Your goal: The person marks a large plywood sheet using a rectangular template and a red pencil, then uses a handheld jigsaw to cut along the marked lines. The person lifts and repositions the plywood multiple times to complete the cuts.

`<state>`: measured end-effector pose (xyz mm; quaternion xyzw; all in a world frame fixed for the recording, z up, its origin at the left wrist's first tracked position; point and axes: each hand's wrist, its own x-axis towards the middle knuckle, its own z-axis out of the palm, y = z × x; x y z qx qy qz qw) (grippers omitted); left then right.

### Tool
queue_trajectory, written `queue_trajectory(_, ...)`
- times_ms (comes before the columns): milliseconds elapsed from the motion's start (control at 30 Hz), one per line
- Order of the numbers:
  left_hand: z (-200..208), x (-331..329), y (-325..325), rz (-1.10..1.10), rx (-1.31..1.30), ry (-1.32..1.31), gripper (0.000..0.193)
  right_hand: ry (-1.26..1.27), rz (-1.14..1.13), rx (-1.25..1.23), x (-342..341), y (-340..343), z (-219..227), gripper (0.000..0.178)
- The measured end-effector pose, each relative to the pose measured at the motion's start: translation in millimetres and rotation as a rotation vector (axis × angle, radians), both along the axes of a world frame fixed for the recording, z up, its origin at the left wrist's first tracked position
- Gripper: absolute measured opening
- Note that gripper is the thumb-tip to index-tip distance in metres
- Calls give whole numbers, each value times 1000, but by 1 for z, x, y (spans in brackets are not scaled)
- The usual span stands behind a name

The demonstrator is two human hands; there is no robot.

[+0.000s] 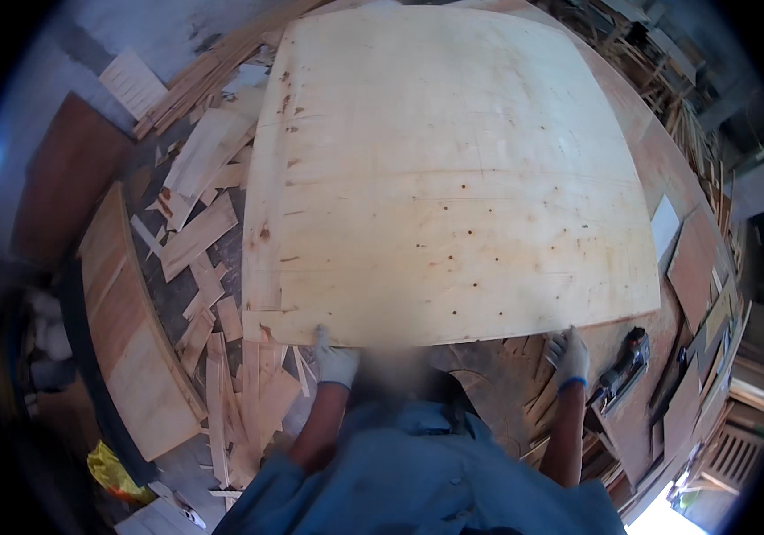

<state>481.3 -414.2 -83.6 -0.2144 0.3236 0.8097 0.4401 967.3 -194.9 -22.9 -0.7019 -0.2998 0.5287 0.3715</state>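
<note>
A large pale plywood sheet (435, 160), dotted with dark spots and brown marks, stretches out in front of me. At its near edge, toward the left corner, my left hand (336, 364) is closed on the rim. Farther right along that same edge, my right hand (569, 358) grips the sheet too. Both hands wear whitish work gloves with blue cuffs, and the fingers under the sheet are hidden. A blur covers part of the near edge between the hands. Just right of my right hand lies a grey and black power tool (623, 367), shaped like a nail gun.
Wood offcuts (199, 236) litter the floor on the left. Beyond them lean a curved-looking plywood panel (132, 330) and a reddish-brown board (70, 183). A yellow bag (117, 473) sits at lower left. On the right are more boards (696, 267) and a slatted wooden piece (737, 456).
</note>
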Motion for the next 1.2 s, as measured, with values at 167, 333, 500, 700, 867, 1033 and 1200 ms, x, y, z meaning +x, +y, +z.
queue_trajectory(167,24,-9,-7,-329,-61,343,50,153,-215,-124,-66,9,26,35)
queue_trajectory(333,22,-22,-30,-775,-42,969,52,357,-354,-51,-58,0,28,38)
queue_trajectory(500,53,-64,-41,-998,58,916,54,105,-471,-100,-108,-14,59,41)
queue_trajectory(700,188,-133,-53,-829,-13,1015,48,631,-416,211,-142,-40,37,58)
queue_trajectory(867,159,-265,-64,-538,-138,256,45,530,-361,332,-177,-87,9,62)
queue_trajectory(1033,36,-410,-83,-668,-307,560,46,694,-426,182,-238,-162,-40,65)
queue_trajectory(1200,-41,-480,-101,-617,270,-50,51,749,-650,136,-300,-159,-46,67)
